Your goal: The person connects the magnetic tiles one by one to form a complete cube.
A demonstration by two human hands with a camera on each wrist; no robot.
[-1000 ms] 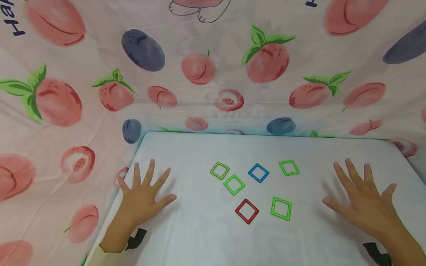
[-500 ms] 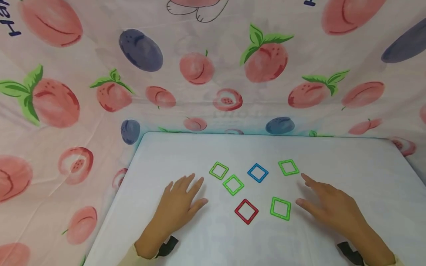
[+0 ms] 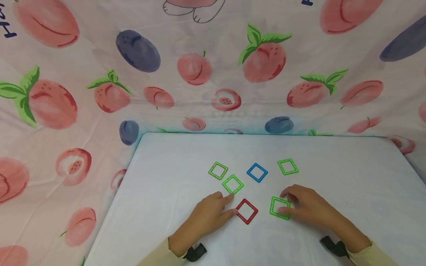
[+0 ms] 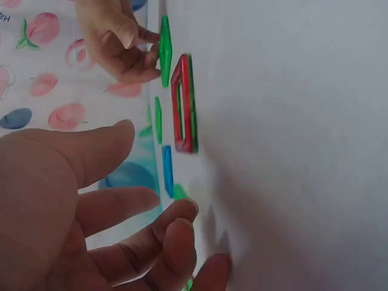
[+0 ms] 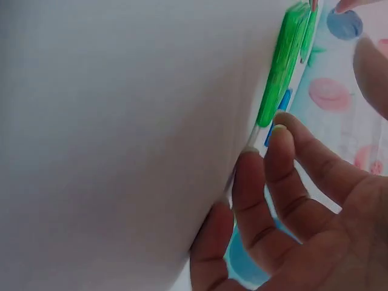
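Note:
My left hand (image 3: pixel 210 215) is beside a red square frame (image 3: pixel 247 211), its thumb tip at the frame's left corner and its index fingertip by the near corner of a green square frame (image 3: pixel 232 184). In the left wrist view, space shows between the left thumb and the red frame (image 4: pixel 184 103), and the fingers are loosely bent. My right hand (image 3: pixel 304 204) is at the near right green square frame (image 3: pixel 274 212); its thumb overlaps that frame in the head view. In the right wrist view, fingertips reach the end of the green frame (image 5: pixel 284 66), with the thumb apart.
A blue square frame (image 3: pixel 257 173), a green one (image 3: pixel 288 167) at the right and another green one (image 3: pixel 218 170) at the left lie farther back on the white table (image 3: pixel 186 151). Behind and to the left hangs a fruit-print cloth (image 3: pixel 196 33).
Both hands have come inward from the table's sides to the frames, and their spread fingers have drawn together and bent. The square frames have stayed in place.

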